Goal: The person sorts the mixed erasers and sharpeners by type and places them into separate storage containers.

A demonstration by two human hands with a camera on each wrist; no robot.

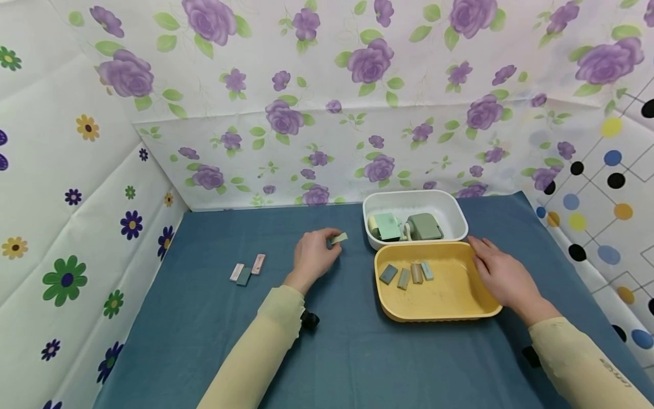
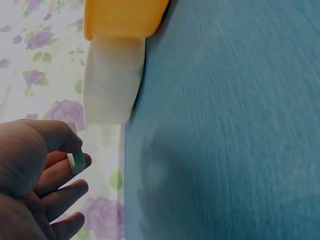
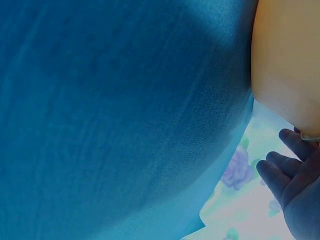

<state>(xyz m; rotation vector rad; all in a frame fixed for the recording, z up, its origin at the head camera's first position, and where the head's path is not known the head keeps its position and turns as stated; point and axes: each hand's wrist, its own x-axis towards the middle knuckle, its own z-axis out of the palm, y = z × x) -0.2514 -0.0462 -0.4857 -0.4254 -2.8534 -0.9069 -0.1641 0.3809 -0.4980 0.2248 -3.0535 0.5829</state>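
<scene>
My left hand [image 1: 315,255] pinches a small pale green block [image 2: 76,159] between thumb and fingers above the cloth, left of the trays; its other fingers are spread loosely in the left wrist view. My right hand [image 1: 506,278] rests at the right rim of the yellow tray [image 1: 439,312], its fingers fairly straight. Several small greenish, grey and tan blocks [image 1: 416,273] lie at the left inside that tray. To the left on the cloth, two pinkish blocks [image 1: 258,264] flank a dark green block [image 1: 243,276].
Behind the yellow tray stands a white tray [image 1: 449,207] holding a mint green item [image 1: 386,226] and a grey-green boxy item [image 1: 425,226]. A blue cloth [image 1: 337,363] covers the table. Patterned sheets [image 1: 332,147] rise at the back and both sides.
</scene>
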